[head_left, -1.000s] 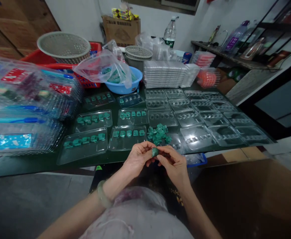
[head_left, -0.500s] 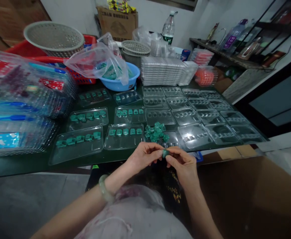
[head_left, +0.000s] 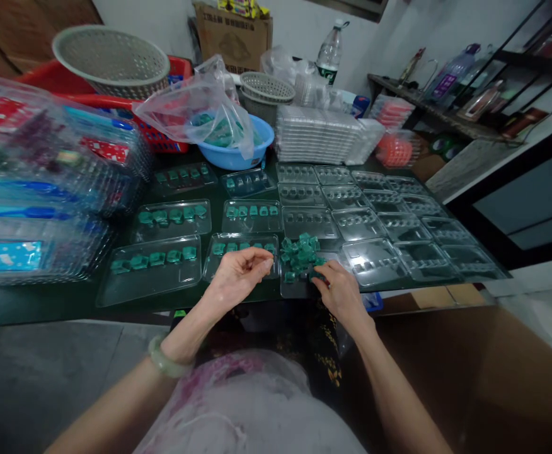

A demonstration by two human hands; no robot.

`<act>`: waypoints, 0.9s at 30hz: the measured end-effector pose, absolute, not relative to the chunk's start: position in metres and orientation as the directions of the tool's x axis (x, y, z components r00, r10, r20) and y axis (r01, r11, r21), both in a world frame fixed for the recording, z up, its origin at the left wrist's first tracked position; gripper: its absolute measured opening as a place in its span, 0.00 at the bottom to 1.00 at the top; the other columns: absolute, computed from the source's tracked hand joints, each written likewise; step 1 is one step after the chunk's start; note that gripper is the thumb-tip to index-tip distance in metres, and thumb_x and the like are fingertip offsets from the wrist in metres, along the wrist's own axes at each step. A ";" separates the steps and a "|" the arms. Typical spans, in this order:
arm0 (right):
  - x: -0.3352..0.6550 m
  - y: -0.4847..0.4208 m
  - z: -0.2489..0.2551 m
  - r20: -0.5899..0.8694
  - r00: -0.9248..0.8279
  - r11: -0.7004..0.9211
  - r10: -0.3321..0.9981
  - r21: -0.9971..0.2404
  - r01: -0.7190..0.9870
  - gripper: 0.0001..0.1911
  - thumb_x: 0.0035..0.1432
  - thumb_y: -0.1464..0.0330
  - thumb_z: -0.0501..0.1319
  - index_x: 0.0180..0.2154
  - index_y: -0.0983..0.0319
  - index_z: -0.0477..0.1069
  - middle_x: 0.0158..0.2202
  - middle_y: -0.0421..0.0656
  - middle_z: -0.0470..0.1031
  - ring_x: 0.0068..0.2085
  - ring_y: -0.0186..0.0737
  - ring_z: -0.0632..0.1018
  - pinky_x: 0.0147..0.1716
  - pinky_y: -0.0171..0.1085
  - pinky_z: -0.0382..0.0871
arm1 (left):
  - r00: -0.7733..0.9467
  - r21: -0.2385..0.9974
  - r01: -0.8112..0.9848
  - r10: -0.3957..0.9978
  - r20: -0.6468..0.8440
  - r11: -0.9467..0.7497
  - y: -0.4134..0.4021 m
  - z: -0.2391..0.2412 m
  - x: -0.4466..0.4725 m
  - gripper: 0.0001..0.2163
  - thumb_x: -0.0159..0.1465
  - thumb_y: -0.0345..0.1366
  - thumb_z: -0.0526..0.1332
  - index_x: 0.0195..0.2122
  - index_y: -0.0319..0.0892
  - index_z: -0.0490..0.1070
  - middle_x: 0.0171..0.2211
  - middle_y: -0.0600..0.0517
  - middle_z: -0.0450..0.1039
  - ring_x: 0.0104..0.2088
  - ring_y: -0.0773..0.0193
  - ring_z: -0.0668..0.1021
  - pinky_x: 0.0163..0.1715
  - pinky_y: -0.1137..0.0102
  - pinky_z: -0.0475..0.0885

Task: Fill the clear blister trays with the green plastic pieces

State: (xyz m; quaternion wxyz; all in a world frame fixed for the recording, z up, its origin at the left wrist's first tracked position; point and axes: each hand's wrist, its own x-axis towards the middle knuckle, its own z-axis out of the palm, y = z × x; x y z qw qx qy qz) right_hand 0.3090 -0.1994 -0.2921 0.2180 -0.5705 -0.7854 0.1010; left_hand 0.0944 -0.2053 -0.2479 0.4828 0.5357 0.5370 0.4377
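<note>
A heap of translucent green cube-like pieces lies over a clear plastic tray at the table's front. My right hand is at the heap's right edge, thumb and fingers closed round one green piece. My left hand hovers over the front of a clear tray with a row of green pieces along it. Its thumb and forefinger are pinched together; what is between them, if anything, I cannot make out. Further left, another clear tray carries a row of several green pieces.
Several clear trays cover the table's right side. Behind them stand stacked clear trays. A blue basin with green pieces and a plastic bag is at the back. Packed plastic boxes stand at left; a cardboard box is at right.
My hands, earlier together around a small green piece at the table edge, have parted. The left moved left over a filled tray; the right moved forward to the heap. The view shifted slightly.
</note>
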 end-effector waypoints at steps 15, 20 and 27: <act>0.341 -0.178 -0.287 0.281 -0.158 0.299 0.947 -0.580 0.758 0.13 0.54 0.67 0.55 0.42 0.61 0.69 0.32 0.42 0.73 0.28 0.35 0.72 0.27 0.34 0.64 | 0.193 0.894 0.384 0.967 0.167 -0.231 -0.189 -0.266 0.103 0.10 0.55 0.35 0.57 0.36 0.39 0.73 0.26 0.51 0.73 0.24 0.67 0.72 0.25 0.74 0.66; 0.335 -0.161 -0.284 0.140 -0.265 0.299 0.954 -0.353 0.887 0.10 0.49 0.63 0.60 0.36 0.58 0.72 0.29 0.40 0.74 0.27 0.36 0.72 0.25 0.33 0.60 | 0.251 0.869 0.399 0.947 0.203 -0.292 -0.187 -0.266 0.120 0.09 0.56 0.34 0.56 0.35 0.39 0.73 0.27 0.50 0.73 0.25 0.67 0.72 0.25 0.74 0.65; 0.332 -0.163 -0.293 0.215 -0.239 0.308 0.947 -0.387 0.869 0.09 0.51 0.67 0.57 0.36 0.59 0.71 0.31 0.41 0.74 0.28 0.36 0.72 0.27 0.34 0.60 | 0.260 0.873 0.405 0.950 0.174 -0.271 -0.184 -0.269 0.132 0.09 0.56 0.34 0.56 0.35 0.38 0.73 0.27 0.51 0.73 0.25 0.67 0.72 0.25 0.74 0.65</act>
